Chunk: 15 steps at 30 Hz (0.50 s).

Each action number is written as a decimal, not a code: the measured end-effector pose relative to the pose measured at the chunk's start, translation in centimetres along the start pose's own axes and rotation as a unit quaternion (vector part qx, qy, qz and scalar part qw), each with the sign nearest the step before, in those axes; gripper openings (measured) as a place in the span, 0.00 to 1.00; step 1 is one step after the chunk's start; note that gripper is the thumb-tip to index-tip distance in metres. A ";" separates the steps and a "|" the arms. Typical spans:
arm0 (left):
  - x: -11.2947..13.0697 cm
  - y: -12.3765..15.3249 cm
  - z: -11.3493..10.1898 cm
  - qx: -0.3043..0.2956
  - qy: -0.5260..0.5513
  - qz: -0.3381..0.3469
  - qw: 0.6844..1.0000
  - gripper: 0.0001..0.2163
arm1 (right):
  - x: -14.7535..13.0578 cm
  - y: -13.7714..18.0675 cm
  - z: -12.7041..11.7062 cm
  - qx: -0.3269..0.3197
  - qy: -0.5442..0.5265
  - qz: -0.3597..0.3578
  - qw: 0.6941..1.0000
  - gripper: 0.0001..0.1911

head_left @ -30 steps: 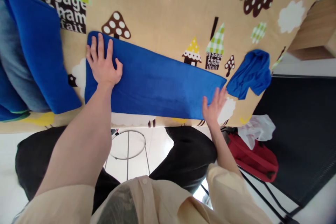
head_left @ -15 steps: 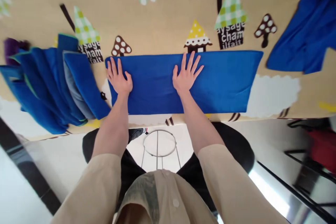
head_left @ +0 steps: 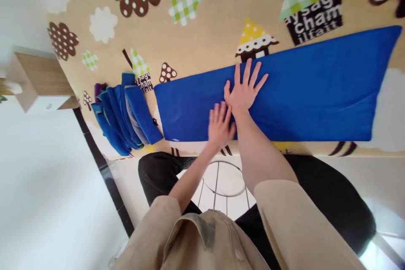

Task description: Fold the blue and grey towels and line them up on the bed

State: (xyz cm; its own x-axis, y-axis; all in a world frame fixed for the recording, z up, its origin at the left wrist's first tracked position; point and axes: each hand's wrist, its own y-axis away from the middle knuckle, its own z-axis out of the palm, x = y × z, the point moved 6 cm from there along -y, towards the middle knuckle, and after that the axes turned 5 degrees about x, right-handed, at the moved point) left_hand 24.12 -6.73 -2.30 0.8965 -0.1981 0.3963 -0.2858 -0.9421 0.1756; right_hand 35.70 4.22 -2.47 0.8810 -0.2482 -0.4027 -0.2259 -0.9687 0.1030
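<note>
A long blue cloth (head_left: 316, 88), folded into a flat strip, lies along the near edge of the table. My right hand (head_left: 243, 90) rests palm down near its middle, fingers spread towards the far edge. Close beside it, my left hand (head_left: 220, 126) is flat over the near part of the cloth, slightly blurred, its fingertips almost at my right wrist. Neither hand grips anything. A small white tag (head_left: 175, 139) shows at the cloth's near left corner.
Left of the cloth stands a row of folded blue cloths (head_left: 118, 105), with a grey one (head_left: 134, 112) and a purple piece (head_left: 98, 89) among them. A patterned beige tablecloth (head_left: 202, 42) covers the table. Beyond its left edge is a wooden cabinet (head_left: 44, 76).
My left hand has slid right from the cloth's left end to beside my right hand. My right hand stays near the middle. The view has turned left, and the blue garment at right is out of sight.
</note>
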 end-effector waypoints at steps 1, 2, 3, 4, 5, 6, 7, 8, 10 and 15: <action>1.3 0.3 1.2 -0.005 -0.002 0.015 1.000 0.31 | -0.1 0.1 -0.2 -0.003 0.012 0.000 1.000 0.37; 1.8 0.6 1.8 -0.002 -0.007 0.022 1.000 0.31 | -0.2 0.1 -0.4 -0.005 0.023 -0.001 1.000 0.37; 1.5 0.9 2.0 0.006 -0.015 0.022 1.000 0.30 | -0.4 0.2 -0.6 -0.005 0.032 -0.001 0.999 0.37; 0.6 1.3 1.7 0.019 -0.024 0.017 0.999 0.29 | -0.5 0.2 -0.8 -0.004 0.037 -0.002 0.999 0.37; -0.8 1.7 1.0 0.033 -0.035 0.007 0.999 0.28 | -0.6 0.3 -1.0 -0.002 0.040 -0.003 0.999 0.37; -2.7 2.4 0.1 0.045 -0.045 -0.009 0.998 0.27 | -0.7 0.3 -1.1 -0.001 0.040 -0.004 0.999 0.37; -4.8 3.2 -1.0 0.057 -0.056 -0.031 0.996 0.27 | -0.7 0.4 -1.2 -0.001 0.038 -0.004 0.999 0.37; -7.1 4.2 -2.1 0.065 -0.067 -0.063 0.994 0.27 | -0.8 0.5 -1.3 -0.002 0.036 -0.004 0.999 0.37; -11.8 6.6 -4.0 0.076 -0.089 -0.150 0.982 0.29 | -0.8 0.5 -1.4 -0.010 0.035 -0.003 0.999 0.37; -19.2 11.7 -6.2 0.120 -0.097 -0.307 0.939 0.31 | -0.8 0.6 -1.3 -0.011 0.031 -0.001 0.999 0.37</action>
State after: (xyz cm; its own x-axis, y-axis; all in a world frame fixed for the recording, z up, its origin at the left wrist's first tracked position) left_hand 1.42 -12.26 -2.26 0.9188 0.3791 0.1104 0.3691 -0.9239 0.1006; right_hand 35.36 3.84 -0.91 0.9057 -0.2460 -0.3452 -0.2164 -0.9686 0.1224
